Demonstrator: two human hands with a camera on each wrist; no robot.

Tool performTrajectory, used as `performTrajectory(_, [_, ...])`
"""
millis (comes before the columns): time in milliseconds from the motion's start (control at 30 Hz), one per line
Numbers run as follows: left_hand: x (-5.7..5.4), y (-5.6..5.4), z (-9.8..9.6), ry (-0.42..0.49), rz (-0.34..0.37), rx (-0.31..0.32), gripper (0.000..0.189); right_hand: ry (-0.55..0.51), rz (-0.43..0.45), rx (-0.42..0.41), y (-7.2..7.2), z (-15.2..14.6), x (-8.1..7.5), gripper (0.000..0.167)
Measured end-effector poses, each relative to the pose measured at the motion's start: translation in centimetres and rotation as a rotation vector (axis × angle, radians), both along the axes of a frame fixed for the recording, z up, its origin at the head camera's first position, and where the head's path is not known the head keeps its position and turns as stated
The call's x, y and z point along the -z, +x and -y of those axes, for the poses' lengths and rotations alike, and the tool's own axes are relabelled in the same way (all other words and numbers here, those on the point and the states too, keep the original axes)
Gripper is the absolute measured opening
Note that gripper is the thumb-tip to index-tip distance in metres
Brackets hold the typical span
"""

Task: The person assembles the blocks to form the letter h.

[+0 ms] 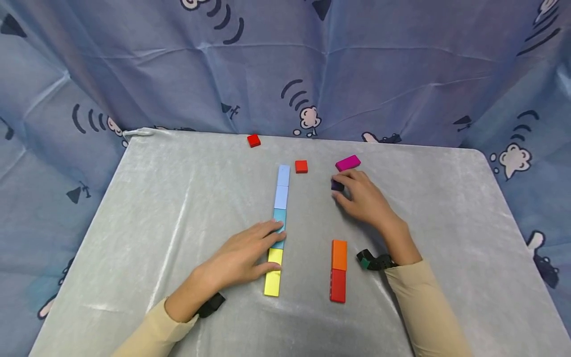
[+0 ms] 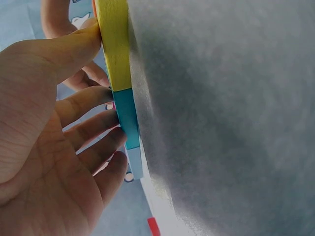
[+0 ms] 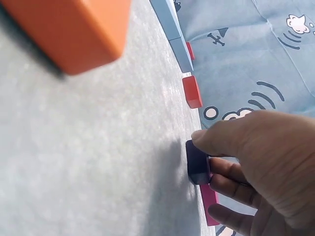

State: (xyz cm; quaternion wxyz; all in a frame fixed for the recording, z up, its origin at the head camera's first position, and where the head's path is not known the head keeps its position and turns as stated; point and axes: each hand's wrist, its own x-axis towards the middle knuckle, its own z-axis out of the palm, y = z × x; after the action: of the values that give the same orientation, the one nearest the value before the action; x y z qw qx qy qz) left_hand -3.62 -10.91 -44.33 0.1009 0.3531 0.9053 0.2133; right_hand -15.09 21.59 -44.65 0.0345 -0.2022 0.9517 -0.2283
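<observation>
Right hand, dark block — pinched; grey tablecloth

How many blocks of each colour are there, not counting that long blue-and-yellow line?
Red blocks: 3
Orange block: 1
Magenta block: 1
Dark block, pinched by the right hand: 1
Total: 6
</observation>
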Motion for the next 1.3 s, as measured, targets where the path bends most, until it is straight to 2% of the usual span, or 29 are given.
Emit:
performTrajectory(500, [-0.1, 0.0, -0.2, -0.002, 0.024, 0.004, 0.067, -0.002, -0.003, 0.047, 0.3, -0.3, 0.1, 0.035])
performTrajectory(767, [-0.2, 0.1, -0.1, 0.002, 0.023, -0.010, 0.067, 0.013, -0.030, 0.035, 0.1, -0.4, -0.1, 0.032])
performTrajectory(1033, [-0.1, 0.3, -0.2, 0.013, 0.023, -0.016, 0.068, -0.016, -0.044, 0.015, 0.3, -0.6, 0.1, 0.031])
performTrajectory(1300, [-0.1, 0.1, 0.0, 0.008, 0.032, -0.021, 0.069, -0.044, -0.039, -0.011, 1.3, -0.3, -0.2, 0.032])
